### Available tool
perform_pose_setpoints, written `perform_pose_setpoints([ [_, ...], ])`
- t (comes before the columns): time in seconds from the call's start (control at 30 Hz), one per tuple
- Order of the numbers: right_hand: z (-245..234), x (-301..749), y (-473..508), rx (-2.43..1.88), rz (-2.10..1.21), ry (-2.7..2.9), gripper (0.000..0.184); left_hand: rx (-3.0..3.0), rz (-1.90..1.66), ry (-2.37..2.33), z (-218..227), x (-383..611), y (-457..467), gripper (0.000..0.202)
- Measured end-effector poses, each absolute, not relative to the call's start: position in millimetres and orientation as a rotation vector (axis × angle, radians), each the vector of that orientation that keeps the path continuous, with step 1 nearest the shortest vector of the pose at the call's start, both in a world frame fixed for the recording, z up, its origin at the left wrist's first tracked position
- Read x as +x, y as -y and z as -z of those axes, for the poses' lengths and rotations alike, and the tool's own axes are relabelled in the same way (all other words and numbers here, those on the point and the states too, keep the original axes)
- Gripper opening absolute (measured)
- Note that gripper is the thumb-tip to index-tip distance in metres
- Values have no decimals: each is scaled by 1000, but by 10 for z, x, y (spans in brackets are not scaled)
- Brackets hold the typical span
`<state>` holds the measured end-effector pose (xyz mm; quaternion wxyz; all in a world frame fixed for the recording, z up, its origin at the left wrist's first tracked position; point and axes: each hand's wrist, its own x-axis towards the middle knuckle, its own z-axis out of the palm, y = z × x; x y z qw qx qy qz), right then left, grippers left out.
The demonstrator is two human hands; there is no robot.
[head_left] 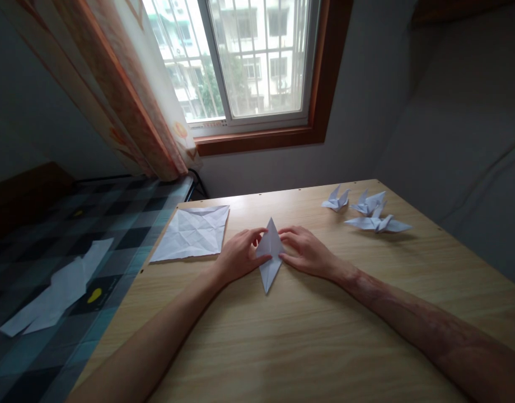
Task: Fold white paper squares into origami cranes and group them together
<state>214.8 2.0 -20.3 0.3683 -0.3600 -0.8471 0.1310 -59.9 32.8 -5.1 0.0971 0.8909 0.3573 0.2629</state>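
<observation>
A white paper folded into a narrow diamond (270, 243) lies in front of me on the table, one point facing away and the other toward me. My left hand (243, 253) pinches its left edge, thumb on top of the paper and fingers curled near the upper side. On the opposite edge, my right hand (303, 250) grips with thumb and fingertips. A seam runs down the middle of the diamond. The undersides of both hands' fingers are partly hidden.
A creased square sheet (194, 232) lies at the table's left. Several folded paper cranes (379, 224) stand at the back right of the wooden table (257, 347). Left of the table, paper strips (62, 291) rest on a checked bed cover (127, 224). Behind is a barred window (257, 61).
</observation>
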Motion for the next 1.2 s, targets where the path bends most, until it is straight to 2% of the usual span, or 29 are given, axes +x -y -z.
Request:
perform_pose_setpoints([
  [0.2, 198, 2139, 5, -826, -262, 2253, 13, 2595, -896, -904, 112, -628, -325, 66],
  [0.27, 200, 2134, 6, -804, -243, 2283, 14, 2626, -856, -851, 98, -620, -336, 50],
  [0.37, 199, 2135, 9, -782, -220, 2308, 19, 2731, -782, -820, 44, -602, -338, 11],
  [0.4, 196, 2140, 11, -778, -206, 2322, 21, 2761, -768, -813, 21, -600, -335, 9],
  [0.6, 116, 2186, 49, -765, -173, 2413, 37, 2739, -661, -546, -123, -670, -320, 26],
  [0.8, 83, 2171, 66, -807, -227, 2375, 23, 2728, -667, -631, -102, -644, -314, 28],
  [0.87, 103, 2160, 69, -859, -208, 2357, 21, 2754, -668, -649, -80, -610, -311, 35],
  [1.07, 152, 2159, 64, -963, -163, 2336, 46, 2777, -693, -848, -55, -587, -329, 73],
  [1.2, 172, 2176, 38, -937, -230, 2308, 51, 2709, -677, -867, -32, -592, -328, 83],
])
